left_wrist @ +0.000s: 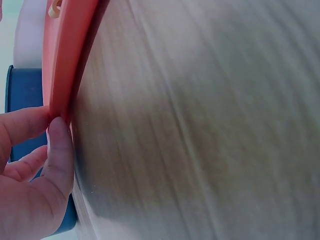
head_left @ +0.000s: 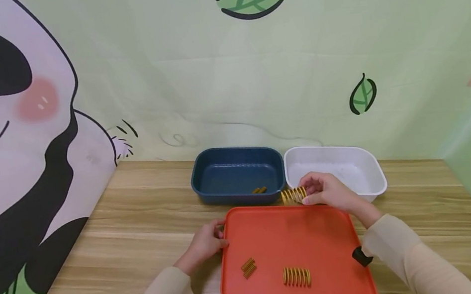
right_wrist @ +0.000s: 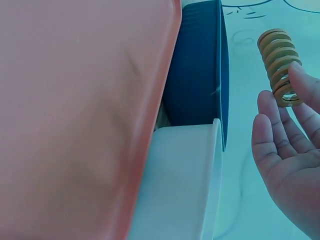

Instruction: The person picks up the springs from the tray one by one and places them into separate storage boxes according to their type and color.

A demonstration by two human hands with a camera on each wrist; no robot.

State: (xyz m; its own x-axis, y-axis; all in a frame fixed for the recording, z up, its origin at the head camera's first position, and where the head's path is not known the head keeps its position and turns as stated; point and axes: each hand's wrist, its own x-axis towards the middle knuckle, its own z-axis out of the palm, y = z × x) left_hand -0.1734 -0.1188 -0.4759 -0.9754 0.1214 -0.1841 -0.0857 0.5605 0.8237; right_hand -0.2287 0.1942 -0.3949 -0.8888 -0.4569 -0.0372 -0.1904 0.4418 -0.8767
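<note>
My right hand (head_left: pixel 330 195) pinches a large yellow coil spring (right_wrist: pixel 278 60) by one end, between thumb and fingers. The spring is in the air over the far edge of the red tray (head_left: pixel 290 232), near where the two bins meet. At the tray's left edge my left hand (head_left: pixel 203 242) grips the rim; the left wrist view shows its thumb (left_wrist: pixel 60 145) and forefinger meeting there. Another large yellow spring (head_left: pixel 296 276) lies on the near part of the tray. To its left lie small, thin springs (head_left: pixel 248 267) side by side.
Behind the tray stands a dark blue bin (head_left: pixel 213 201) with small springs (head_left: pixel 259 190) in its near right corner. A white bin (head_left: pixel 378 182) adjoins it on the right. The wooden table (head_left: pixel 148 199) meets a printed cloth backdrop (head_left: pixel 191 88) behind the bins.
</note>
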